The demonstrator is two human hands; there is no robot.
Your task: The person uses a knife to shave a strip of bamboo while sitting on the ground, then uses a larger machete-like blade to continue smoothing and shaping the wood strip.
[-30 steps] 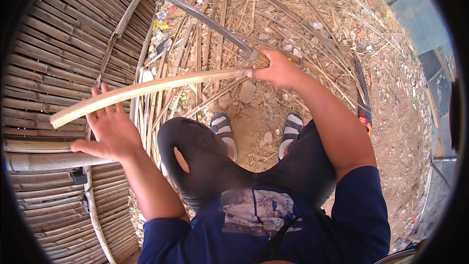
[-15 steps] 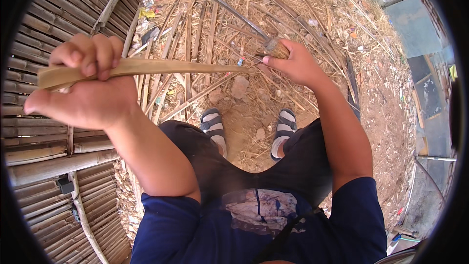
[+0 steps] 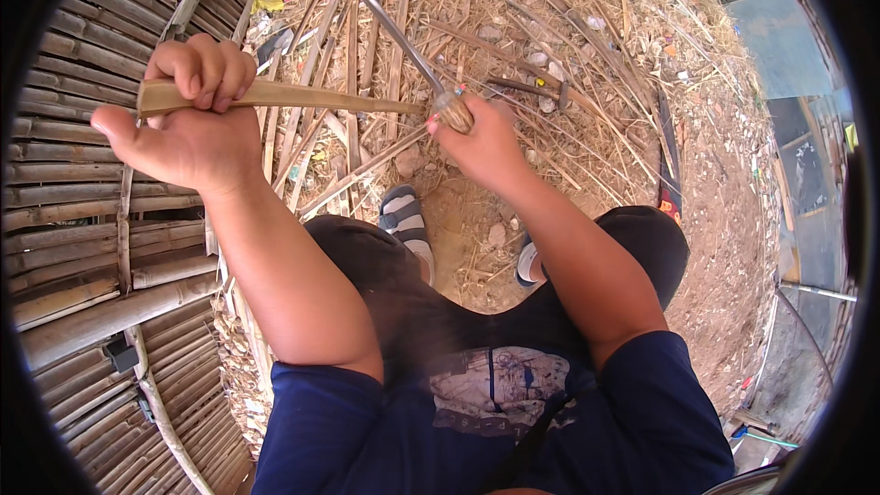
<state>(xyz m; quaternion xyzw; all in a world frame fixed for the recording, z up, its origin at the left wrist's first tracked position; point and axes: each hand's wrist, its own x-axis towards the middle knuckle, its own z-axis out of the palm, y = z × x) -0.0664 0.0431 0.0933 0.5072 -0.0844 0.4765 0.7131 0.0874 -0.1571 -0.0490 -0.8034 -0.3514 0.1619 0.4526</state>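
Observation:
My left hand is closed round the thick end of a pale, tapering bamboo strip, its fingers curled over the top and the thumb stretched out to the left. The strip lies roughly level, its thin end pointing right. In my right hand is a long narrow knife; its brownish handle is gripped in the fist. The slightly curved metal blade points up and left, beyond the strip. The strip's thin end is close to the knife handle; whether they touch I cannot tell.
Bamboo strips and straw litter the ground ahead. A dark hammer-like tool lies there too. A slatted bamboo wall rises at left; grey-blue sheets stand at right. My sandalled left foot is below my hands.
My right hand has moved left with the knife, bringing the handle near the strip's thin end. My left hand and the strip have shifted right and slightly up. My right knee has swung outward.

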